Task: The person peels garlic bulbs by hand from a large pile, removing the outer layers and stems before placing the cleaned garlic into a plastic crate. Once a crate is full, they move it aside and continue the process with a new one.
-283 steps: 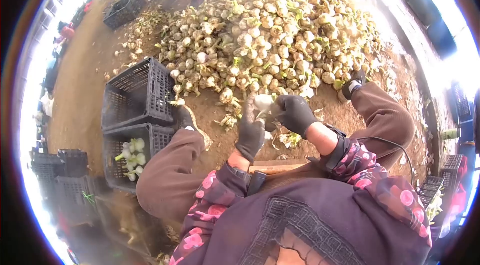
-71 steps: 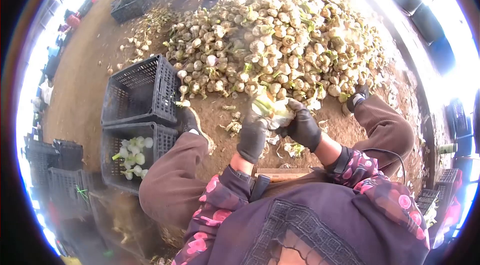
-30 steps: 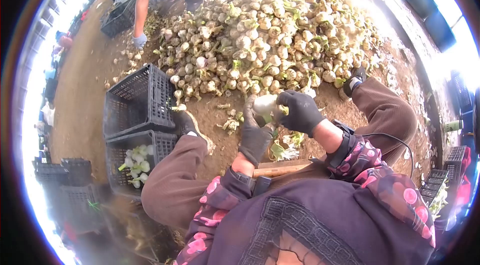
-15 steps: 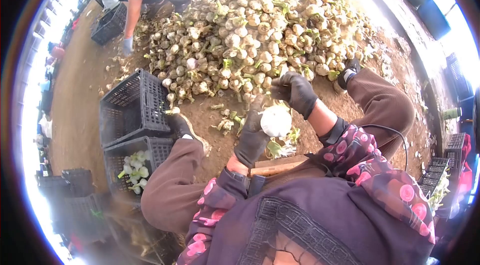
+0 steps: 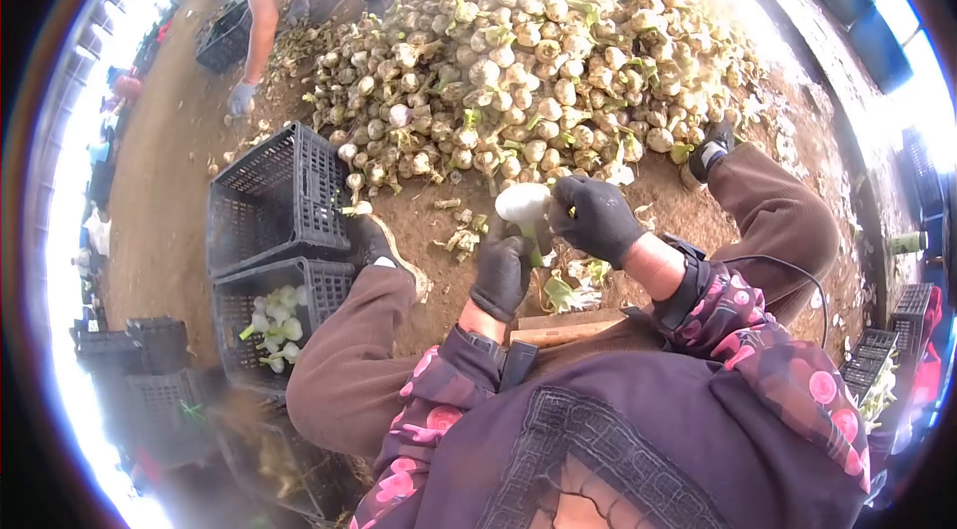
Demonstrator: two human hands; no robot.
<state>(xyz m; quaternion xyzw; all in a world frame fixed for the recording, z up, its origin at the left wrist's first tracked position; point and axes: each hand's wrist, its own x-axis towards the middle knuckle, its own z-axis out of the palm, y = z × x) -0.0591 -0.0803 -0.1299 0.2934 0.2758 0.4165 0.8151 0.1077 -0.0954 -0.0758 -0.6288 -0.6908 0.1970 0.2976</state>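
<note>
My left hand [image 5: 501, 275], in a dark glove, is closed around the green stalk of a clean white garlic bulb [image 5: 522, 202]. The bulb's rounded side now points up and away from me. Close on its right, my right hand [image 5: 598, 218], also gloved, has its fingers curled in; a tiny yellowish spot shows at them, but what they grip is hidden. Below the hands, peeled leaves and trimmings [image 5: 568, 292] lie on the ground by a wooden board [image 5: 563, 328] between my legs.
A large heap of untrimmed garlic [image 5: 538, 60] spreads ahead. To the left stand a black crate [image 5: 269, 195] and another crate [image 5: 324, 295] with several white bulbs [image 5: 276, 325] inside. A co-worker's gloved hand [image 5: 242, 98] reaches down at the upper left. More crates [image 5: 867, 359] stand right.
The bulb has tipped from facing me to pointing upward, showing its green stalk. My right hand's fingers have curled closed beside it. The co-worker's hand has shifted slightly left.
</note>
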